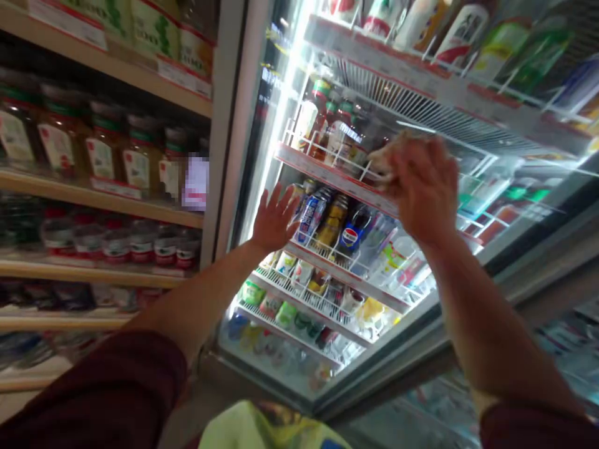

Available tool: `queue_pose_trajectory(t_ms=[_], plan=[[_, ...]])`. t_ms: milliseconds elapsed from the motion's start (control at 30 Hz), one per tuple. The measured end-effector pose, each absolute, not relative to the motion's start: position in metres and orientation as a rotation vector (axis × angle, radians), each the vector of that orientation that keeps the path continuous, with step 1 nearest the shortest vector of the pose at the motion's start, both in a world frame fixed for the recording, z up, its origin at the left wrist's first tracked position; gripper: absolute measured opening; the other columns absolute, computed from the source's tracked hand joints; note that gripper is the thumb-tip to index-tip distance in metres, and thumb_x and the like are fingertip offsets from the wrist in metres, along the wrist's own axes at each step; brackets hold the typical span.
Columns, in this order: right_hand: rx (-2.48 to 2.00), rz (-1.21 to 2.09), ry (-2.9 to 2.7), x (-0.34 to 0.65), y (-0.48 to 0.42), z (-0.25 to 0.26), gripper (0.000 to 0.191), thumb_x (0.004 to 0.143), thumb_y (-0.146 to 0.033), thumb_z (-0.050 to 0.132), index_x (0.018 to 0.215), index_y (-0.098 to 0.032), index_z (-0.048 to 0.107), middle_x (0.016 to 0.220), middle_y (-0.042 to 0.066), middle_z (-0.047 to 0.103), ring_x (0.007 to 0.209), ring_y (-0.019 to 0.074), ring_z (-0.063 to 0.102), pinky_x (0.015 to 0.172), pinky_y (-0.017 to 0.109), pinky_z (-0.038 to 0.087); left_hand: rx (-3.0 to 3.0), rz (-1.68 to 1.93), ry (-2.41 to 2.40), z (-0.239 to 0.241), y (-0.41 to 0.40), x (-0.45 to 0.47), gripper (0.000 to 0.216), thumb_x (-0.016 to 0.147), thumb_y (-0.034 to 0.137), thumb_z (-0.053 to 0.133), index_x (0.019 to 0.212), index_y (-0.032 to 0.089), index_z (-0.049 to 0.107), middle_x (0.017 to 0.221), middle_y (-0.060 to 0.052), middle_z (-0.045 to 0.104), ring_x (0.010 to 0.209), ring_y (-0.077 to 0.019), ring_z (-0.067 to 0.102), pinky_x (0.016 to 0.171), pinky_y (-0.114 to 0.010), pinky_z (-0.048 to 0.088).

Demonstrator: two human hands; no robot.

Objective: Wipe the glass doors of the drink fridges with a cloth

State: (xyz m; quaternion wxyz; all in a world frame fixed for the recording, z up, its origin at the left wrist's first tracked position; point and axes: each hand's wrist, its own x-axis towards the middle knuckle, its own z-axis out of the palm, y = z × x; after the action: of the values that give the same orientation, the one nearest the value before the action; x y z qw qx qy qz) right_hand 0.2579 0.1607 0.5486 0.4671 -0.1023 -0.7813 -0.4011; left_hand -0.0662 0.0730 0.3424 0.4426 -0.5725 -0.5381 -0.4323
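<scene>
My left hand (275,219) is spread open against the glass door (259,358) of a lit drinks fridge, near its left edge. Higher up and to the right, my right hand (425,193) presses a crumpled, light brownish cloth (382,163) to the glass. Part of the cloth sticks out past the fingers on the left; the rest is hidden under the hand. Through the door, behind the hands, a blue Pepsi bottle (350,235) and several other bottles and cans stand on wire-fronted shelves.
To the left, wooden shelves (56,181) hold rows of bottles (100,146) and red-lidded jars (115,240). The fridge's metal frame (230,125) separates them from the door. A second fridge door (449,411) is at the lower right. Something yellow-green (241,427) shows at the bottom edge.
</scene>
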Motion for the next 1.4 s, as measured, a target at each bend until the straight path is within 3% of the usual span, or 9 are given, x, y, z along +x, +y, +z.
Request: queue_pose_trajectory(t_ms=[133,267,467,567,733,933,1133,1300,1400], plan=[[-0.332,-0.860,-1.811,0.226,0.148,0.516,0.060,0.114,-0.025,0.050,0.173,-0.015,0.048,0.178,0.018,0.050,0.172,0.0435,0.030,0.134,0.070,0.034,-1.412,-1.044,-1.318,0.342,0.073,-0.064,0.073,0.116,0.058,0.035,0.182,0.028,0.032,0.186,-0.009,0.039,0.179,-0.0324,0.015,0.146,-0.061,0.012],[-0.006,-0.977,-2.339,0.200,0.128,0.467,0.060,0.110,-0.015,0.052,0.168,-0.030,0.056,0.167,0.004,0.065,0.165,0.0277,0.047,0.135,0.051,0.041,-1.418,-1.031,-1.308,0.341,0.073,-0.061,0.074,0.117,0.058,0.034,0.184,0.029,0.026,0.188,-0.009,0.035,0.179,-0.0318,0.015,0.147,-0.060,0.010],[-0.356,-0.811,-1.750,0.203,0.145,0.553,0.053,0.116,-0.027,0.050,0.167,-0.017,0.060,0.178,0.018,0.051,0.171,0.0417,0.033,0.137,0.067,0.031,-1.401,-1.064,-1.267,0.341,0.074,-0.058,0.072,0.117,0.055,0.037,0.184,0.030,0.027,0.186,-0.007,0.039,0.179,-0.0284,0.014,0.148,-0.057,0.010],[-0.321,-0.793,-1.848,0.194,0.135,0.527,0.060,0.114,-0.023,0.050,0.173,-0.013,0.050,0.178,0.020,0.050,0.172,0.0427,0.031,0.137,0.069,0.032,-1.411,-1.075,-1.309,0.342,0.074,-0.056,0.070,0.117,0.057,0.037,0.181,0.030,0.037,0.184,-0.007,0.041,0.178,-0.0283,0.018,0.148,-0.056,0.011],[-0.010,-0.991,-2.356,0.209,0.134,0.503,0.058,0.113,-0.016,0.050,0.169,-0.030,0.057,0.169,0.005,0.064,0.165,0.0300,0.048,0.135,0.056,0.042,-1.421,-1.089,-1.353,0.344,0.073,-0.053,0.068,0.116,0.059,0.037,0.176,0.028,0.048,0.182,-0.008,0.046,0.177,-0.0296,0.024,0.147,-0.057,0.014],[-0.387,-0.853,-1.708,0.225,0.158,0.555,0.057,0.117,-0.032,0.048,0.170,-0.012,0.054,0.179,0.023,0.048,0.173,0.0451,0.028,0.137,0.072,0.027,-1.404,-1.081,-1.364,0.345,0.071,-0.054,0.068,0.116,0.057,0.038,0.175,0.026,0.049,0.180,-0.011,0.049,0.176,-0.0307,0.028,0.147,-0.057,0.014],[0.077,-0.986,-2.372,0.221,0.137,0.475,0.057,0.110,-0.013,0.051,0.162,-0.032,0.064,0.162,0.003,0.070,0.162,0.0261,0.053,0.134,0.052,0.045,-1.404,-1.066,-1.338,0.344,0.070,-0.056,0.067,0.116,0.055,0.038,0.173,0.024,0.051,0.179,-0.013,0.050,0.177,-0.0310,0.025,0.147,-0.057,0.012],[-0.297,-0.834,-1.854,0.246,0.156,0.533,0.057,0.112,-0.021,0.051,0.168,-0.026,0.058,0.174,0.013,0.056,0.172,0.0412,0.035,0.133,0.071,0.038,-1.389,-1.059,-1.350,0.343,0.070,-0.057,0.066,0.116,0.055,0.038,0.172,0.024,0.053,0.178,-0.011,0.051,0.177,-0.0297,0.024,0.147,-0.055,0.012],[-0.306,-0.844,-1.790,0.242,0.150,0.513,0.057,0.113,-0.024,0.051,0.170,-0.024,0.056,0.175,0.014,0.055,0.172,0.0424,0.034,0.132,0.072,0.039,-1.399,-1.063,-1.342,0.343,0.070,-0.058,0.066,0.116,0.054,0.038,0.173,0.023,0.052,0.179,-0.012,0.050,0.177,-0.0303,0.023,0.147,-0.057,0.012]])
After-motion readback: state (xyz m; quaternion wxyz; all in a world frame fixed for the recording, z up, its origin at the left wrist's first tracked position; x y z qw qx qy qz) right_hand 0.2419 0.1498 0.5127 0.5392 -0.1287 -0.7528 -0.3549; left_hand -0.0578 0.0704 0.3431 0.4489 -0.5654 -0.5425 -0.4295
